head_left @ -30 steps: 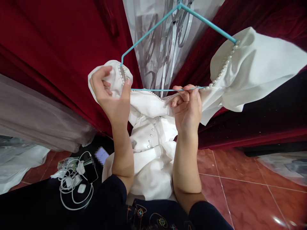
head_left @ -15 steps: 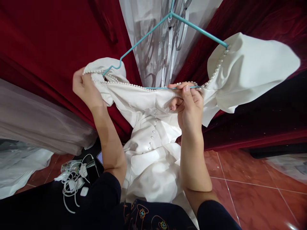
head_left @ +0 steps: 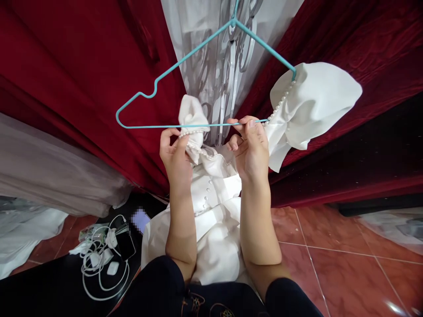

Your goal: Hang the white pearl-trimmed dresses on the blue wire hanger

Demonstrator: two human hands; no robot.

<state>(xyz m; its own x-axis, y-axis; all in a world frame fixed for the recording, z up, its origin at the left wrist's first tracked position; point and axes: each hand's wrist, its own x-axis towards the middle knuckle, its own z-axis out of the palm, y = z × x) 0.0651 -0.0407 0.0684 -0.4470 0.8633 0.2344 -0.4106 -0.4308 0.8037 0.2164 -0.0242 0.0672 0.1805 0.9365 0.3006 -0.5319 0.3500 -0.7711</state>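
A white dress (head_left: 220,220) with pearl-beaded edging and a row of small buttons hangs in front of me. Its right puffed sleeve (head_left: 324,99) is still looped over the right end of a turquoise wire hanger (head_left: 194,52). The hanger's left end is bare. My left hand (head_left: 176,152) pinches the beaded edge of the left sleeve (head_left: 192,115), just below the hanger's bottom bar. My right hand (head_left: 251,147) is closed around that bottom bar, near the dress's right shoulder; whether it also grips cloth is hard to see.
At the lower left, a black surface (head_left: 49,286) bears tangled white cables (head_left: 95,259), a phone (head_left: 126,247) and a small white case (head_left: 113,268). Red curtains (head_left: 82,79) flank a white metal frame (head_left: 228,79). Red tiles (head_left: 333,251) cover the floor at right.
My left hand has moved right and down, drawing the left sleeve off the hanger's left end. My right hand keeps its grip on the bar, shifted slightly left with the hanger.
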